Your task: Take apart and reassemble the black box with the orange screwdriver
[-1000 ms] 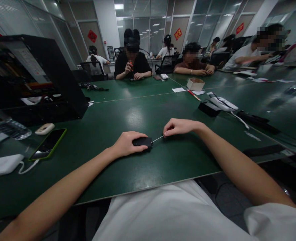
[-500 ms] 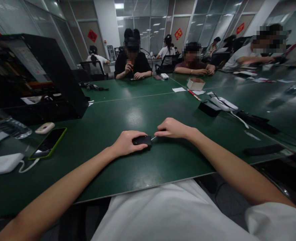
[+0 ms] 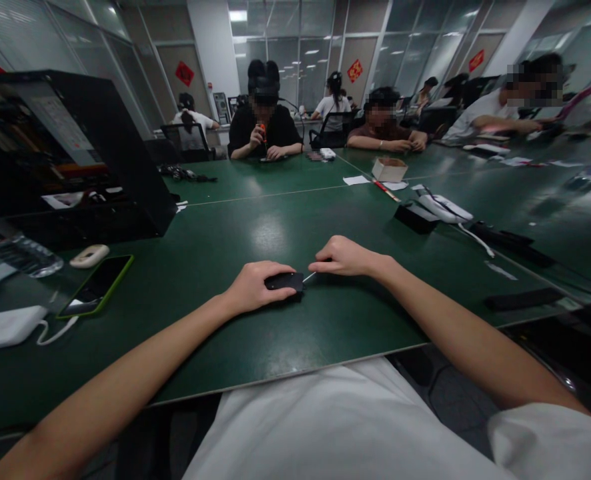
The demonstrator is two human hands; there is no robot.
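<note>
Firstly, nearest is the person's white shirt (image 3: 325,427), and just beyond it runs the front edge of the table (image 3: 285,347), which slants away toward the right. By this edge at left lies a white flat block (image 3: 8,328) with a white cable (image 3: 58,331).

A little inward from the edge, the left hand (image 3: 255,287) is clamped around a small black box (image 3: 281,283), which rests on the table. The right hand (image 3: 344,256) is apart from the left one, its fingers closed on a thin pale rod (image 3: 309,277). The rod reaches to the right end of the box; if it touches, I cannot tell.

At left, well apart from the hands, are a phone (image 3: 98,287) with green border, a pale rounded case (image 3: 89,256), and behind them a big black cabinet (image 3: 130,160), which blocks the room on that side. At right, beyond the forearm, lie a black strip (image 3: 523,300), then a black block (image 3: 415,218) near a white device (image 3: 445,207). Straight ahead, broad green surface extends to a seam.

Farther stands an open carton (image 3: 388,172), and a person in black (image 3: 265,123) sits at the far edge.
</note>
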